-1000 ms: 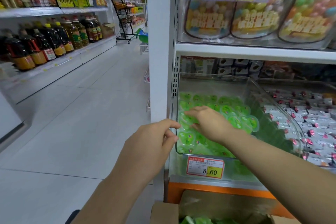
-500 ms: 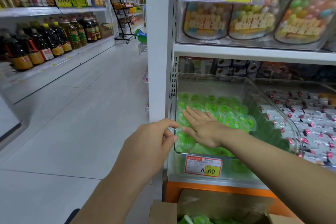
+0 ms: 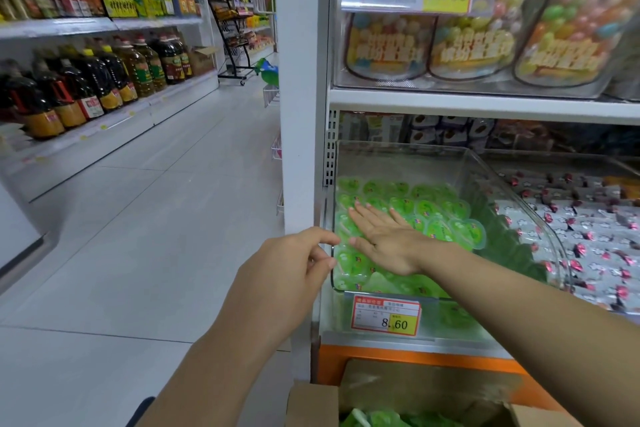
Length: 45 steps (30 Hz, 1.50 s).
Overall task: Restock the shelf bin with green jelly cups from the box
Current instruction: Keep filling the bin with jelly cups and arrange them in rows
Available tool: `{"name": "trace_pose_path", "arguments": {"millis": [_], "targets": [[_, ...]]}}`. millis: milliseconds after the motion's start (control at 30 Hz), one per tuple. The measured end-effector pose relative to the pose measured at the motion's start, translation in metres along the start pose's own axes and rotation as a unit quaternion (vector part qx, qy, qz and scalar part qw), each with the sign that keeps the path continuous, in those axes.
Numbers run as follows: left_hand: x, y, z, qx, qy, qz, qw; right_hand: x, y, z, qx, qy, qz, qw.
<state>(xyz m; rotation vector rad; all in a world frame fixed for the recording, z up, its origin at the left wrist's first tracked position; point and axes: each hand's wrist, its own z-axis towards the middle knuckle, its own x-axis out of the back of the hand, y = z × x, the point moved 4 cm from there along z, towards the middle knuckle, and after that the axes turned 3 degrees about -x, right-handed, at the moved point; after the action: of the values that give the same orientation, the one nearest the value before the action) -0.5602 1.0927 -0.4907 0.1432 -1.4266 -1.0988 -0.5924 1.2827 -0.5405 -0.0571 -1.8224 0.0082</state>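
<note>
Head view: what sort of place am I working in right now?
Most likely a supermarket aisle. A printed price tag is clipped to the shelf edge, rows of oil bottles line the shelves across the aisle, and a clear shelf bin holds green jelly cups on display.

A single wide-angle camera sits at the person's head and looks forward and down. Both forearms enter from the bottom edge, with the left hand [image 3: 287, 270] and right hand [image 3: 384, 239] near the middle of the frame. It faces the end of a shelf unit at close range, with the shelf bin [image 3: 398, 163] right of centre and the box [image 3: 311, 406] cut off by the lower edge. On the left the view runs far down the aisle floor [image 3: 156, 218] — straight lines bow toward the margins.
</note>
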Motion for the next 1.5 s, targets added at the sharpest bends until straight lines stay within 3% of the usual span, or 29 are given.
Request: {"name": "trace_pose_path", "arguments": {"millis": [200, 400, 733, 800, 900, 967, 1167, 1333, 1500], "targets": [[-0.002, -0.002, 0.000, 0.002, 0.000, 0.002, 1.000, 0.039, 0.015, -0.047, 0.036, 0.145, 0.095, 0.984], [-0.001, 0.001, -0.001, 0.009, 0.005, 0.000, 1.000, 0.029, 0.003, -0.083, 0.046, 0.028, 0.162, 0.985], [0.000, -0.001, -0.002, 0.005, -0.001, -0.004, 1.000, 0.023, -0.005, -0.058, 0.005, 0.032, 0.258, 0.966], [0.000, -0.003, -0.001, 0.003, -0.006, 0.002, 1.000, 0.024, 0.003, -0.056, -0.025, 0.040, 0.358, 0.933], [0.000, -0.003, -0.001, -0.002, -0.007, 0.007, 1.000, 0.018, 0.008, -0.047, -0.102, 0.076, 0.549, 0.826], [0.001, -0.003, 0.000, -0.005, -0.008, 0.011, 1.000, 0.012, 0.004, -0.037, -0.142, 0.097, 0.582, 0.795], [0.000, -0.003, -0.002, -0.007, -0.016, 0.015, 1.000, 0.003, -0.001, -0.024, -0.164, 0.142, 0.559, 0.800], [0.000, -0.003, 0.000, -0.011, -0.015, 0.018, 1.000, 0.005, -0.002, -0.031, -0.138, 0.187, 0.416, 0.879], [0.000, -0.001, 0.000, -0.012, -0.014, 0.017, 1.000, 0.016, -0.003, -0.037, -0.116, 0.196, 0.314, 0.922]]}}
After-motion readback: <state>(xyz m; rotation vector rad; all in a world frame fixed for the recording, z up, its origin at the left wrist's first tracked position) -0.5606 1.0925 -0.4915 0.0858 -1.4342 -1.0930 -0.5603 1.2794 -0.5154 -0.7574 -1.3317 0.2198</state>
